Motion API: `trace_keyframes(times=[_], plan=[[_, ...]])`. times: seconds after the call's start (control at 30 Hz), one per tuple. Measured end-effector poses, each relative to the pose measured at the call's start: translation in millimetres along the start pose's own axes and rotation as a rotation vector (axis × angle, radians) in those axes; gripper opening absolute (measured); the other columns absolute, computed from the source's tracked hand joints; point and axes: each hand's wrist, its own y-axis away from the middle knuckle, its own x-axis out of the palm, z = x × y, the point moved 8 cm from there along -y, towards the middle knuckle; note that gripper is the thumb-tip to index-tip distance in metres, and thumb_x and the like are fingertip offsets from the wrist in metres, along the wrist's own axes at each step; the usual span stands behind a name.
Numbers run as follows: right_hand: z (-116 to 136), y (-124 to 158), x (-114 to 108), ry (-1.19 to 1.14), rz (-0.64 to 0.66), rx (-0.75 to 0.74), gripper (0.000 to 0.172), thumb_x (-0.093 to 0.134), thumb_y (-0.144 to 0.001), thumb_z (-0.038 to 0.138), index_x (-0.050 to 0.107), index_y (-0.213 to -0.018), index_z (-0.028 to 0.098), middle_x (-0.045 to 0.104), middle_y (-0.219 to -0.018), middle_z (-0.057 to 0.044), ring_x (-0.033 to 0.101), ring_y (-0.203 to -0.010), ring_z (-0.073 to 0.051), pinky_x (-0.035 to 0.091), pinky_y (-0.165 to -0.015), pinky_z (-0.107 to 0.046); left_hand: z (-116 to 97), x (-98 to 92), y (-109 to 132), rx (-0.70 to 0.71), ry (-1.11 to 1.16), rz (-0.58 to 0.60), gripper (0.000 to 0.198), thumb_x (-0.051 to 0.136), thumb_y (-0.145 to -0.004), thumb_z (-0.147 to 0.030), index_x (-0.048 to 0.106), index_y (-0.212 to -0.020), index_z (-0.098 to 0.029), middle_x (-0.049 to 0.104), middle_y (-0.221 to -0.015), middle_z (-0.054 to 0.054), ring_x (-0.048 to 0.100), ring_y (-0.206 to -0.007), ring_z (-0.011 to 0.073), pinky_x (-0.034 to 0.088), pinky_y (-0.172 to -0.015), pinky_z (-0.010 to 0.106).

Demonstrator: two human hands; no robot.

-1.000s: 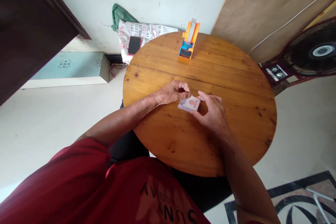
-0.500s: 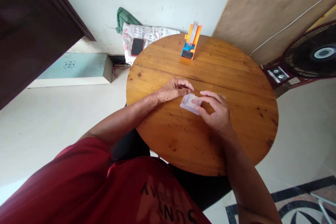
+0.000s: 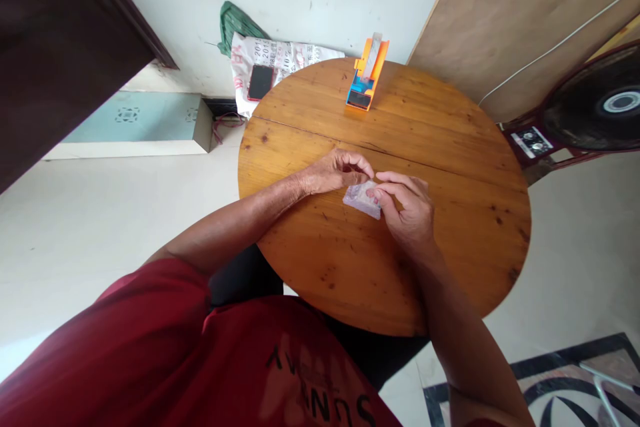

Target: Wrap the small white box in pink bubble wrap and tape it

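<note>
On the wooden table lies a small block-shaped packet (image 3: 361, 203) in clear, faintly purple plastic, with a reddish print near its right side. What is inside it I cannot make out. My left hand (image 3: 345, 170) is curled at the packet's far edge, thumb and forefinger pinched together on the wrapping there. From the right, my right hand (image 3: 409, 210) closes thumb and forefinger at the packet's upper right side and covers that part. The other right fingers reach toward my left fingertips. Both wrists are low over the tabletop.
The round wooden table (image 3: 320, 267) carries an orange and blue tape dispenser (image 3: 365, 83) at its far side. Beyond its left edge, a dark phone (image 3: 261, 83) lies on a printed white sack (image 3: 295, 57). A fan (image 3: 600, 103) stands at the right.
My right hand has moved slightly left, its thumb and forefinger coming together over the packet's right side. My fingertips are nearer each other. The view has shifted a little.
</note>
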Motion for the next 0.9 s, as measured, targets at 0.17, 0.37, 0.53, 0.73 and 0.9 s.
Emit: trace_keyframes(times=[0.17, 0.37, 0.53, 0.73, 0.9], plan=[[3.2, -0.7, 0.5, -0.012, 0.005, -0.010, 0.024, 0.055, -0.096, 0.034, 0.072, -0.082, 0.026, 0.077, -0.109, -0.005, 0.071, -0.100, -0.024, 0.049, -0.094, -0.044, 1.6, 0.8, -1.8, 0.011, 0.014, 0.018, 0.027, 0.080, -0.074, -0.032, 0.072, -0.092, -0.013, 0.069, -0.082, 0.001, 0.061, -0.072, 0.0088, 0.047, -0.070, 0.022], [-1.0, 0.2, 4.6, -0.061, 0.053, 0.060, 0.024, 0.052, -0.096, 0.030, 0.071, -0.083, 0.024, 0.072, -0.126, -0.008, 0.067, -0.114, -0.027, 0.048, -0.100, -0.050, -0.7, 2.8, -0.7, -0.003, 0.022, 0.027, 0.027, 0.080, -0.074, -0.029, 0.071, -0.094, -0.013, 0.070, -0.083, 0.001, 0.061, -0.073, 0.0094, 0.048, -0.071, 0.023], [-6.8, -0.2, 8.9, -0.122, 0.100, 0.116, 0.027, 0.050, -0.096, 0.034, 0.070, -0.082, 0.024, 0.070, -0.129, -0.011, 0.065, -0.120, -0.029, 0.047, -0.103, -0.054, -1.2, 3.3, 1.1, -0.021, -0.034, 0.039, 0.021, 0.077, -0.077, -0.030, 0.072, -0.089, -0.014, 0.068, -0.075, -0.001, 0.059, -0.068, 0.0087, 0.046, -0.067, 0.022], [-0.1, 1.4, 0.3, -0.188, 0.098, 0.101, 0.025, 0.050, -0.097, 0.031, 0.074, -0.093, 0.025, 0.070, -0.128, -0.009, 0.064, -0.122, -0.027, 0.046, -0.106, -0.052, -1.6, 4.1, 0.8, -0.015, -0.030, 0.055, 0.018, 0.074, -0.079, -0.027, 0.071, -0.090, -0.013, 0.069, -0.077, 0.001, 0.060, -0.068, 0.0086, 0.047, -0.066, 0.022], [-7.0, 1.0, -17.8, -0.224, 0.090, 0.123, 0.028, 0.064, -0.089, 0.037, 0.068, -0.114, 0.026, 0.066, -0.134, -0.010, 0.061, -0.126, -0.030, 0.046, -0.108, -0.054, -1.5, 2.7, 0.4, -0.017, -0.037, 0.037, 0.013, 0.073, -0.079, -0.022, 0.070, -0.087, -0.012, 0.069, -0.076, 0.000, 0.060, -0.067, 0.0080, 0.047, -0.066, 0.021]])
